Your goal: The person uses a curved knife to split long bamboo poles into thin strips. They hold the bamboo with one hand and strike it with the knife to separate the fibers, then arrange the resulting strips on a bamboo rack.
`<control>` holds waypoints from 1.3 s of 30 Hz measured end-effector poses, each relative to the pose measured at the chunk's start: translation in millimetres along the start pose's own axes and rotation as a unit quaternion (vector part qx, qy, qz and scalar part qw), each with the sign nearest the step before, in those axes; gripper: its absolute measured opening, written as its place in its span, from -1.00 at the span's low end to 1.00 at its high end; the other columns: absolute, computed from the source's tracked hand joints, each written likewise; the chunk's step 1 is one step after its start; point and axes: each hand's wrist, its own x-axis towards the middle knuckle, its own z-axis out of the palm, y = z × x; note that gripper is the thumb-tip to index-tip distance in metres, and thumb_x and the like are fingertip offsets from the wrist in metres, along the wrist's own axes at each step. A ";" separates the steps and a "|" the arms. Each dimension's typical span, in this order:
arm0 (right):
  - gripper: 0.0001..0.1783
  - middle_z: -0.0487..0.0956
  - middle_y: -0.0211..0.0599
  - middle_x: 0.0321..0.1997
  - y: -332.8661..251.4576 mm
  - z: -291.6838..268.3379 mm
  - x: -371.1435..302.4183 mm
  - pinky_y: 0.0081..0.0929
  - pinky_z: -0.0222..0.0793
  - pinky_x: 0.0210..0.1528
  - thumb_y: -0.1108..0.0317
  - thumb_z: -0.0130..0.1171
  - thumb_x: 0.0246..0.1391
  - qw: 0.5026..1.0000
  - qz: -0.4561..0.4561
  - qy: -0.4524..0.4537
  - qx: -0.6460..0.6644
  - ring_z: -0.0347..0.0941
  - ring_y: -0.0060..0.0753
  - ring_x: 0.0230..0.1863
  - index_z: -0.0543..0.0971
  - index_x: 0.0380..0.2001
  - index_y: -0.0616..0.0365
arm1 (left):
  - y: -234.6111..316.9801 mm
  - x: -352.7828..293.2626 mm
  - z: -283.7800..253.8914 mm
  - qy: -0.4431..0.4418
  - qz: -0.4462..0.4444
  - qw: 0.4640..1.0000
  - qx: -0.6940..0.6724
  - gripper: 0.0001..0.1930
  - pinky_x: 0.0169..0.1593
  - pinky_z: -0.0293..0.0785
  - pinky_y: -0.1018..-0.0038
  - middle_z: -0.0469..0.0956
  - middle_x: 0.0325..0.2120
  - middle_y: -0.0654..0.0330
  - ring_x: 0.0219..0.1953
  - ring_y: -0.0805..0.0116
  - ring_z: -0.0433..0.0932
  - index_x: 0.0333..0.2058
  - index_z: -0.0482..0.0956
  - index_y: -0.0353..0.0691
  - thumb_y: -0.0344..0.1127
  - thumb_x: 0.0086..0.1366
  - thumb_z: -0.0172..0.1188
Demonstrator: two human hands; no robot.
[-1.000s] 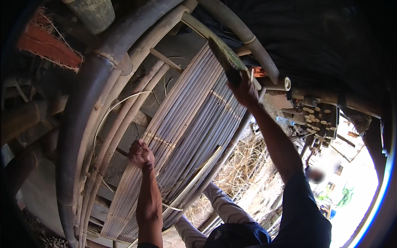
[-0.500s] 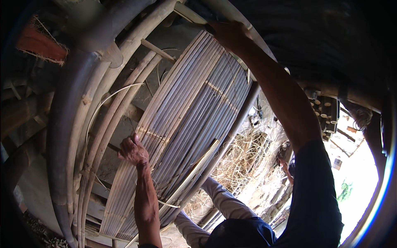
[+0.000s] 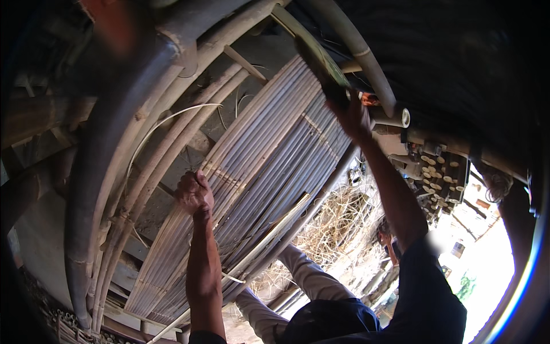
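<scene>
A panel of narrow bamboo slats [image 3: 266, 146] lies at a slant in front of me, its slats side by side with thin cross bands. My left hand [image 3: 195, 192] is a closed fist at the panel's left edge; whatever is inside its fingers is hidden. At the panel's far right corner, my right hand [image 3: 354, 117] grips the near end of a long, flat, dark greenish blade-like piece [image 3: 321, 63]. Shadow and blur keep me from telling its exact kind. A loose pale strip [image 3: 275, 229] rests along the panel's right side.
Thick bamboo poles [image 3: 109, 166] curve along the left, with thinner poles [image 3: 152, 166] beside them. A thin cane strip [image 3: 166, 117] loops over these. Shavings [image 3: 329, 223] heap on the ground at right. Cut bamboo ends [image 3: 432, 178] are stacked beyond. Another person's hand [image 3: 387, 238] shows past the shavings.
My right hand has come down and right from the panel's far end, and the blade-like piece now shows more fully. My left hand stays by the left edge, its fingers more tightly closed.
</scene>
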 end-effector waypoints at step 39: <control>-0.78 0.46 -0.54 -0.48 217.2 43.9 -414.4 -0.49 0.43 -0.42 0.22 0.30 0.08 0.783 0.469 -0.015 0.408 0.39 -0.61 -0.47 0.49 -0.25 -0.05 | -2.2 0.2 -23.1 -0.108 -0.044 0.987 -0.107 -0.59 -0.15 0.51 0.16 0.63 -0.31 0.06 -0.24 -0.02 0.60 -0.28 0.59 -0.03 0.17 0.39 0.00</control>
